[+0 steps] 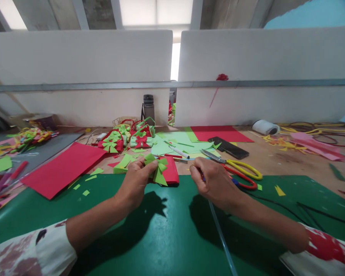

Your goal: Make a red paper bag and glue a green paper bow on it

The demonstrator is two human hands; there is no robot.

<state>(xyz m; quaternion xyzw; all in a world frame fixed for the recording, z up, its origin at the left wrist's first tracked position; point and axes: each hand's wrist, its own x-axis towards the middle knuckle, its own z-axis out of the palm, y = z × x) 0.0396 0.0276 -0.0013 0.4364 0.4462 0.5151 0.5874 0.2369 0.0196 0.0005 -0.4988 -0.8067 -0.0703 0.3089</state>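
Note:
My left hand is closed, with a light-green paper bow pinched between thumb and fingers. Just behind the bow is a small folded red paper piece, partly covered by it; I cannot tell whether they touch. My right hand is a fist around what appears to be a blue glue gun, mostly hidden by the fingers. A long clear glue stick runs from under that fist toward me. Scissors with yellow and red handles lie beyond the right hand.
Small red and green paper bags stand at the back left, near a dark bottle. Red sheets, a black phone, a marker and paper scraps lie about. A black cord crosses the green mat.

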